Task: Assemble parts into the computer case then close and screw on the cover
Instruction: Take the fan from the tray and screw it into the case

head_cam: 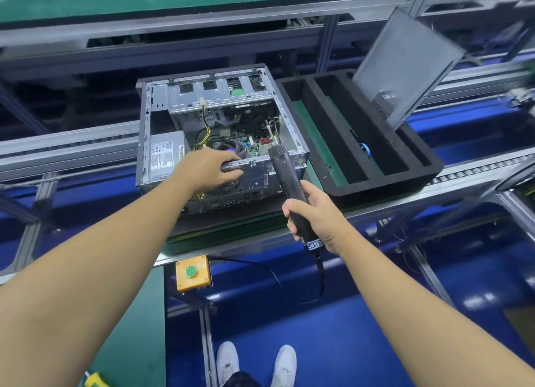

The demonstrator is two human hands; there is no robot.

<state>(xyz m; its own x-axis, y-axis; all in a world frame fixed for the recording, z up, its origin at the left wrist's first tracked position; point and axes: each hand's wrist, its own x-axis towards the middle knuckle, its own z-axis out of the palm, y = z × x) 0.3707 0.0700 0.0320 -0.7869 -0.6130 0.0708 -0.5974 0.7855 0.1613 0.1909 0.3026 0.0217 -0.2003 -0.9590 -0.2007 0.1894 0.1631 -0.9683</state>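
Observation:
The open computer case [150,120] lies on its side on the conveyor, with the motherboard, cables and grey power supply [165,155] showing inside. My left hand [210,168] reaches over the case's near edge and its fingers curl round a grey metal bracket [236,164] at the rear wall. My right hand [317,214] grips a black electric screwdriver [285,171], whose tip points at the case's near right corner. The grey side cover [405,65] stands tilted at the back right, leaning in the foam tray.
A black foam tray [376,184] with long slots sits right of the case, with a blue part [365,149] in one slot. A yellow box with a green button [191,272] hangs on the bench's front edge. Metal conveyor rails run left and right.

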